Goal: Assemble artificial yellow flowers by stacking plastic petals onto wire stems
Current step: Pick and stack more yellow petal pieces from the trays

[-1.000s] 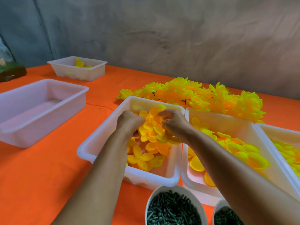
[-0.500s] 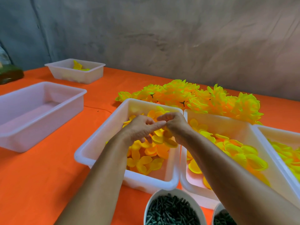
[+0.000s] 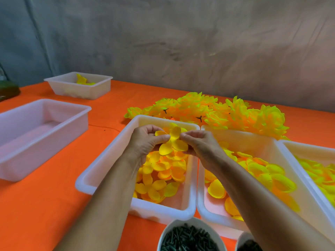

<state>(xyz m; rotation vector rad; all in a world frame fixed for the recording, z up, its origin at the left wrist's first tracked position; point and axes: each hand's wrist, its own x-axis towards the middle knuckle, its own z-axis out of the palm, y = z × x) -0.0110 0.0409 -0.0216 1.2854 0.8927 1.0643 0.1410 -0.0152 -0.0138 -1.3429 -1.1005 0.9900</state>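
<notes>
A yellow petal piece [image 3: 172,142] with several lobes is held up above the middle white tray [image 3: 101,169]. My left hand [image 3: 145,140] pinches its left side between thumb and fingers. My right hand [image 3: 201,144] pinches its right side. Under both hands the tray holds a heap of orange-yellow petals [image 3: 159,176]. A pile of finished yellow flowers [image 3: 217,113] lies on the orange cloth behind the trays. No wire stem can be made out in either hand.
Right of the middle tray stand two more white trays of larger yellow petals [image 3: 262,171] and greenish petals [image 3: 322,173]. An empty white tray [image 3: 36,134] is at left, a small tray [image 3: 79,86] far left. Bowls of dark green parts [image 3: 188,238] sit at the near edge.
Both hands have risen out of the petal heap and come together, and a single petal piece is held between them above the tray.
</notes>
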